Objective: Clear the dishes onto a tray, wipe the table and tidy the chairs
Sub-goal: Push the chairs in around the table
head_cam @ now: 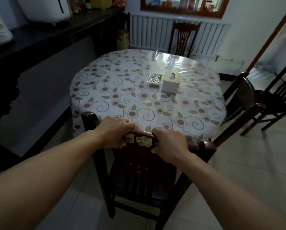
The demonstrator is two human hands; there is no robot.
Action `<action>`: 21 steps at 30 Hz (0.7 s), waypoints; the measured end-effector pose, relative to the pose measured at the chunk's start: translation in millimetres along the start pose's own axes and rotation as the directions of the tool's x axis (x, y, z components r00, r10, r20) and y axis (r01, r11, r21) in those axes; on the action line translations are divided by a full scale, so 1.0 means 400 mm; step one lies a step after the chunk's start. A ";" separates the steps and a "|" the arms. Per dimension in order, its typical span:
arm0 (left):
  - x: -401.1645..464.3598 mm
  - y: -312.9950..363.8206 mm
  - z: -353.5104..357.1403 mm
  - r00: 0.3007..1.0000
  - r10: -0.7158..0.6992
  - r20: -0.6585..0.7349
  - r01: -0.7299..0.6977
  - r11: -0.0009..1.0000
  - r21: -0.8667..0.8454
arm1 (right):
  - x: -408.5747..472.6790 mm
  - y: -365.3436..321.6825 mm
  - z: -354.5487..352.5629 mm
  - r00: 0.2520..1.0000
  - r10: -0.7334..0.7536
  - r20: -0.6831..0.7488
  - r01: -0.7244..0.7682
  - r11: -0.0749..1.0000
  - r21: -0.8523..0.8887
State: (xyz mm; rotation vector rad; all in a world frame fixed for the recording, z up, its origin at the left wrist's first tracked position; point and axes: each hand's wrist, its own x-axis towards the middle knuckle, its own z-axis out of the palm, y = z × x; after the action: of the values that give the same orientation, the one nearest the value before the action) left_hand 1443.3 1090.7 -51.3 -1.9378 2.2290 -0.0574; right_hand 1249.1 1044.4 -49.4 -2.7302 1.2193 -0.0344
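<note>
A dark wooden chair (139,163) stands at the near edge of the round table (122,97), which wears a floral cloth under clear plastic. My left hand (115,131) grips the left part of the chair's top rail. My right hand (170,145) grips the right part of the same rail, thumb in front. On the table sit a small white dish (154,79) holding something dark and green and a white tissue box (171,82).
A second chair (183,39) stands at the table's far side against a white radiator (149,35). A third chair (245,103) stands off to the right, angled away. A dark counter (47,35) runs along the left. Pale tile floor (238,163) lies right.
</note>
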 end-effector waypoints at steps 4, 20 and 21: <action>-0.015 -0.051 0.025 0.997 -0.074 -0.032 0.075 0.997 0.013 | 0.063 -0.030 -0.010 0.998 -0.035 0.045 0.035 0.999 -0.013; -0.038 -0.128 0.215 0.986 -0.052 -0.161 0.050 0.999 -0.016 | 0.125 -0.084 0.190 0.991 -0.129 -0.026 0.127 0.989 -0.070; -0.042 -0.133 0.218 0.986 -0.060 -0.155 0.058 0.998 -0.013 | 0.127 -0.089 0.196 0.991 -0.132 -0.028 0.130 0.989 -0.073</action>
State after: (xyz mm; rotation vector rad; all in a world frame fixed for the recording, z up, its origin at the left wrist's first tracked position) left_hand 1511.9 1107.8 -126.8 -2.0697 2.2690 -0.2140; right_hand 1315.9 1040.1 -123.6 -2.8786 1.0667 -0.0526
